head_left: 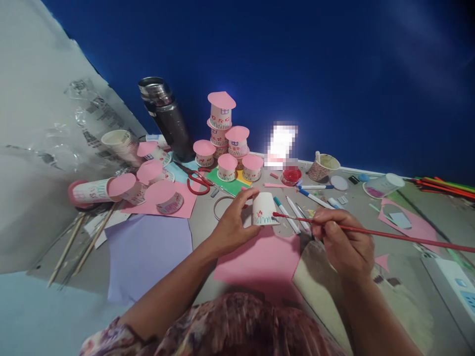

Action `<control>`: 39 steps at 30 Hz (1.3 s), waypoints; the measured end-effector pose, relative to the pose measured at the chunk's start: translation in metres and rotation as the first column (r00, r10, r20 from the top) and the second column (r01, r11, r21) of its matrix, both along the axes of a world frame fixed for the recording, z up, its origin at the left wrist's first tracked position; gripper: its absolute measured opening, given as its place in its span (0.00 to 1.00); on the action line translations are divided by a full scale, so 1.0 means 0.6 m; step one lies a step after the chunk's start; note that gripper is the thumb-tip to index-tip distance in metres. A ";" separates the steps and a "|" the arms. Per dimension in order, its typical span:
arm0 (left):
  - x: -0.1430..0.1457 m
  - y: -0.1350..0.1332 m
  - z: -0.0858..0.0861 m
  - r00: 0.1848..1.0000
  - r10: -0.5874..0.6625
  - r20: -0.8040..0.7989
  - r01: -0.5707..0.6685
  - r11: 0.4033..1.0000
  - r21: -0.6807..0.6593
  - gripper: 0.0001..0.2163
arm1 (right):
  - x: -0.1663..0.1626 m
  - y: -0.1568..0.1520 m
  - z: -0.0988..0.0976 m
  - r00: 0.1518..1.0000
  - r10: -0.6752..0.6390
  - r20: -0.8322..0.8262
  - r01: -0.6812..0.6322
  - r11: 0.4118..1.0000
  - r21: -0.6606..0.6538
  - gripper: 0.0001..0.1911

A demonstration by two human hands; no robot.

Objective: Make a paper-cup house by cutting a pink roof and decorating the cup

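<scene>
My left hand grips a white paper cup turned upside down, thumb low and fingers at its top. Red flower dabs and green grass strokes mark the cup's side. My right hand is closed round a long paintbrush with a red handle. The brush's red tip meets the cup's right side, near the grass strokes. Beneath the cup lies a pink paper sheet. A red paint pot stands behind, and several markers lie just right of the cup.
Finished cups with pink cone roofs are stacked at the back. Red-handled scissors lie left of centre. A dark flask leans at the back left, beside stacked cups. A lilac sheet covers the left front. A white power strip sits far right.
</scene>
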State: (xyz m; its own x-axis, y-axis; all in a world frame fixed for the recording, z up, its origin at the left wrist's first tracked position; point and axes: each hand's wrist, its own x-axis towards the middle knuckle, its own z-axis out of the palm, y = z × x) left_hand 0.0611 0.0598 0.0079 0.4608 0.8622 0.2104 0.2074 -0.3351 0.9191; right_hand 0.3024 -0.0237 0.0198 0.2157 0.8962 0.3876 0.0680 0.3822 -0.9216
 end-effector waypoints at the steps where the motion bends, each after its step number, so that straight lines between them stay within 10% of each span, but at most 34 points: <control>1: 0.000 0.000 0.000 1.000 -0.006 0.001 0.006 1.000 -0.007 0.32 | -0.001 0.000 -0.001 1.000 0.008 0.004 -0.008 1.000 0.004 0.08; 39: 0.002 -0.007 -0.003 0.998 -0.047 0.034 0.048 0.998 -0.027 0.32 | 0.005 -0.007 0.012 0.992 -0.043 0.116 0.052 0.995 -0.082 0.09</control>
State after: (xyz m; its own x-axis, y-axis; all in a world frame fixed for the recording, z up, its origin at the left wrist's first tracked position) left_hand 0.0623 0.0559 0.0058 0.4949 0.8450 0.2028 0.1607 -0.3183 0.9343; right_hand 0.3054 -0.0276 0.0268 0.2174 0.9168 0.3351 0.1909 0.2968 -0.9357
